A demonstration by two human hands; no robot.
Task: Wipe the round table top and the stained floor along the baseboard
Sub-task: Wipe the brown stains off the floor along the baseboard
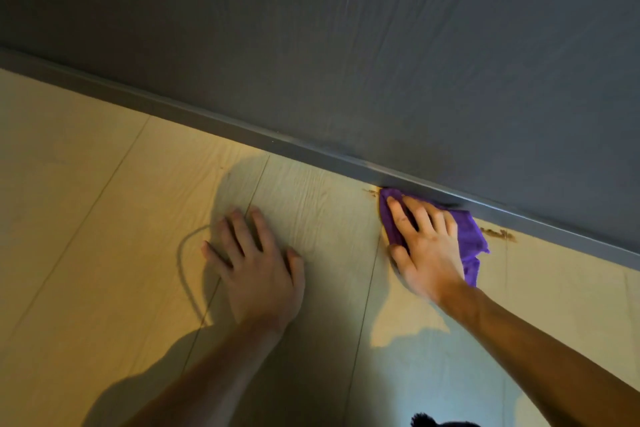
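My right hand (424, 243) presses flat on a purple cloth (469, 239) that lies on the pale wood floor (104, 218), tight against the grey baseboard (242, 135). Brown stains show on the floor at the baseboard: a small one (371, 191) just left of the cloth, and a longer streak (498, 233) to its right. My left hand (258, 263) rests palm down on the bare floor, fingers spread, about a hand's width left of the cloth and holding nothing. The round table is not in view.
A dark grey wall (381, 45) rises above the baseboard and fills the upper half of the view. Floorboard seams run diagonally. Shadows of my arms fall across the boards. A dark object (436, 421) peeks in at the bottom edge.
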